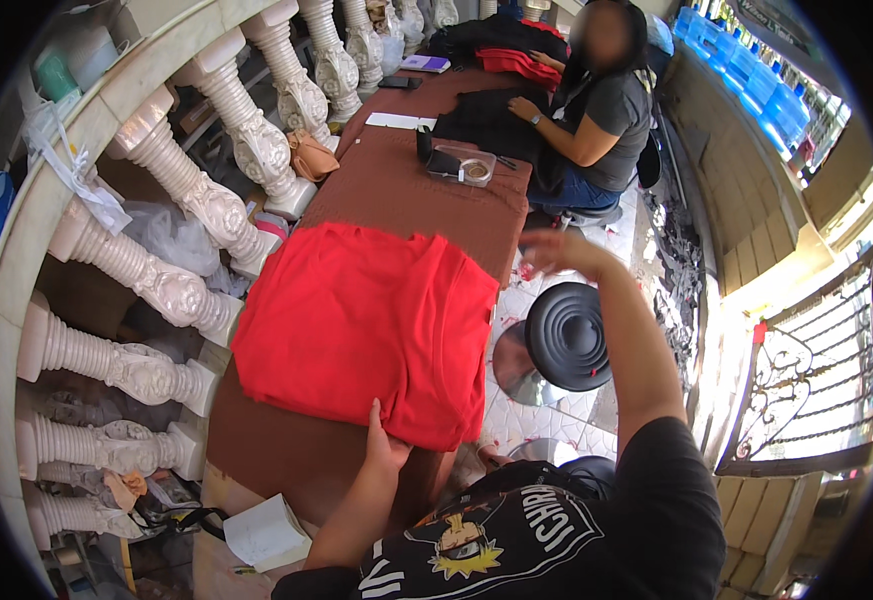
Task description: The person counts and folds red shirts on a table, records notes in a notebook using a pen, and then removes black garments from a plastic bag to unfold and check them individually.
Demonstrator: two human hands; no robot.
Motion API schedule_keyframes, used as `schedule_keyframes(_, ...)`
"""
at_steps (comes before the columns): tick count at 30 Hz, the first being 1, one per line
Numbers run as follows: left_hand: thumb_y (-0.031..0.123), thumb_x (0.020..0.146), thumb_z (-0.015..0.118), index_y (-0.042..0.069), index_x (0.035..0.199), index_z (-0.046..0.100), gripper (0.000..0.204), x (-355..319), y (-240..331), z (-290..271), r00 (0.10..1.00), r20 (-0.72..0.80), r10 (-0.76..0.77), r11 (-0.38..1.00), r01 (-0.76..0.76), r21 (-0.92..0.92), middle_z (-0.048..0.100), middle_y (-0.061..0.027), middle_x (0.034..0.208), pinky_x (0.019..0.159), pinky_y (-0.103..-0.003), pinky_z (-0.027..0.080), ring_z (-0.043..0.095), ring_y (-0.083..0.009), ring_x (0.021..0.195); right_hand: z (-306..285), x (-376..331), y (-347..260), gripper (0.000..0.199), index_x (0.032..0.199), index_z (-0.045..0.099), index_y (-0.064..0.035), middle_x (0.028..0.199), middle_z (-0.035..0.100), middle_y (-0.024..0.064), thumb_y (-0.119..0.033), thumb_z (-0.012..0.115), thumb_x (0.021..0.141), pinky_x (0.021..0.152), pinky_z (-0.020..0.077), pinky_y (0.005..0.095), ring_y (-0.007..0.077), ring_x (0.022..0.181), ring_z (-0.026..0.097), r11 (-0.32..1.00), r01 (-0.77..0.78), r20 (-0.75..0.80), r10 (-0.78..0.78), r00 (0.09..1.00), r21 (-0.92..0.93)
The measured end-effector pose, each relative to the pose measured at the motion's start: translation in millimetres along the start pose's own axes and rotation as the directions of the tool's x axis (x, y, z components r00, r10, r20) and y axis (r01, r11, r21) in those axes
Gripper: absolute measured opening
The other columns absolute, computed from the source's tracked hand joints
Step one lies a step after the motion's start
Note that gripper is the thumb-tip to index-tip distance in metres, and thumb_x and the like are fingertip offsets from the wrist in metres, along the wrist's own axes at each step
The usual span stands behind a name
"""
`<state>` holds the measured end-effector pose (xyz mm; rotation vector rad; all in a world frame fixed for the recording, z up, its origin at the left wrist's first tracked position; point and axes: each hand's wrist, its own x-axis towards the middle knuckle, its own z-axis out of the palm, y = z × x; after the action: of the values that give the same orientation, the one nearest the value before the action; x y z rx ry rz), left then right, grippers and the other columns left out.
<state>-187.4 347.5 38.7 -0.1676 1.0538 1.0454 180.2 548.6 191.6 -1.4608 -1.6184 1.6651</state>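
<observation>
Black T-shirt (646, 510) closest, the worker's left hand (387, 448) pinches the near edge of the red cloth (346, 320) lying on the brown-covered table (266, 440), seemingly to steady it, the right hand (566, 252) raised, loosely spread.

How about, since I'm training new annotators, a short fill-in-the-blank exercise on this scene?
1. The left hand touches cloth coloured ____.
2. Unlike the left hand, the right hand is ____ touching the cloth.
3. The round seat of the stool is ____ in colour.
4. In the picture, the co-worker sits along the table's ____ side, rather than its left.

Missing words: red; not; black; right.
</observation>
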Motion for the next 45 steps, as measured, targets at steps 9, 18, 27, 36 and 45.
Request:
schedule_keyframes(9,0.052,0.08,0.053,0.013,0.134,0.037,0.068,-10,-8,15,0.967,0.256,-0.009,1.0,0.013,-0.014,0.04,-0.0076,0.137,0.103,-0.048,0.03,0.038,-0.0283,0.125,123,-5,86,0.063,0.126,0.047,-0.0036,0.109,0.059,0.0097,-0.046,0.06,0.082,0.08,0.0458,0.0306,0.019,0.099,0.059,0.981,-0.178,0.505,0.194,0.841,-0.081)
schedule_keyframes(18,0.045,0.082,0.054,0.01,0.13,0.041,0.061,-39,28,61,0.882,0.464,0.087,0.988,-0.017,-0.152,0.048,-0.0085,0.129,0.1,-0.046,0.036,0.047,-0.0274,0.117,210,-13,100,0.085,0.132,0.039,-0.0049,0.126,0.05,0.0151,-0.07,0.043,0.078,0.098,0.0371,0.039,0.025,0.118,0.046,0.84,-0.36,0.658,0.005,0.753,0.407)
schedule_keyframes(27,0.054,0.081,0.054,0.016,0.122,0.049,0.056,-4,-2,-6,0.975,0.178,-0.137,0.972,0.098,0.212,0.054,-0.0018,0.123,0.088,-0.037,0.043,0.051,-0.0206,0.111,244,42,127,0.08,0.136,0.033,-0.0049,0.136,0.041,0.0141,-0.062,0.047,0.081,0.106,0.0302,0.0407,0.0268,0.123,0.041,0.26,-0.232,0.252,-0.047,0.967,0.937)
schedule_keyframes(36,0.061,0.08,0.05,0.014,0.132,0.039,0.071,5,-2,4,0.981,0.186,0.047,0.999,-0.051,0.015,0.047,-0.0066,0.129,0.098,-0.043,0.036,0.044,-0.0242,0.118,245,41,147,0.075,0.13,0.041,-0.0023,0.128,0.049,0.0147,-0.057,0.055,0.08,0.1,0.038,0.041,0.0264,0.114,0.05,0.212,-0.258,0.256,0.037,0.966,0.943)
schedule_keyframes(45,0.049,0.087,0.049,0.011,0.125,0.045,0.054,-6,-37,29,0.961,0.277,0.013,1.0,-0.011,-0.01,0.053,-0.004,0.122,0.087,-0.039,0.045,0.054,-0.0204,0.108,239,26,73,0.069,0.127,0.042,-0.0019,0.122,0.054,0.0143,-0.054,0.052,0.084,0.094,0.044,0.036,0.0224,0.105,0.057,0.583,-0.31,0.384,-0.005,0.923,0.751)
